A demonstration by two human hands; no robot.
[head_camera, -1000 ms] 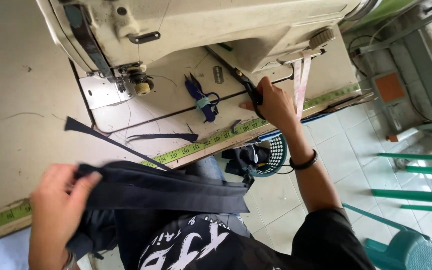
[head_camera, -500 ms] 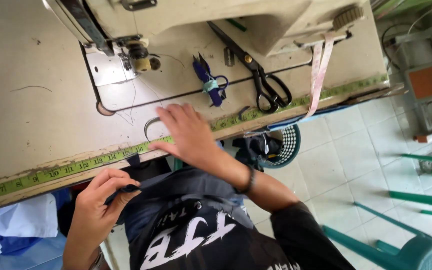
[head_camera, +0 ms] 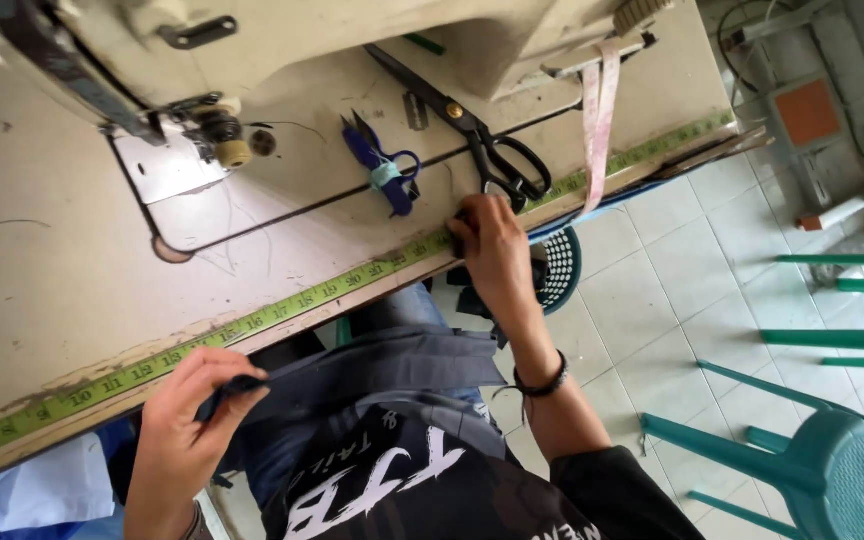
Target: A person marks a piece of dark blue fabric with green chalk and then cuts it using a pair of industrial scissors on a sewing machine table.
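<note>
My left hand [head_camera: 192, 420] pinches one end of a dark grey fabric strip [head_camera: 372, 360] below the table's front edge. My right hand [head_camera: 492, 250] pinches the strip's other end against the green measuring tape [head_camera: 282, 310] glued along that edge. The strip sags across my lap between both hands. Black scissors [head_camera: 482, 140] lie on the table just above my right hand. Small blue thread snips [head_camera: 382, 170] lie left of them.
A cream sewing machine [head_camera: 282, 40] stands at the back of the beige table [head_camera: 42, 280]. A pink tape [head_camera: 600, 110] hangs off the table's right side. A green plastic stool [head_camera: 832, 470] and a basket [head_camera: 557, 270] stand on the tiled floor.
My right hand slid right along the green tape to below the scissors, drawing the fabric strip out. My left hand stayed low at the left, still pinching the strip.
</note>
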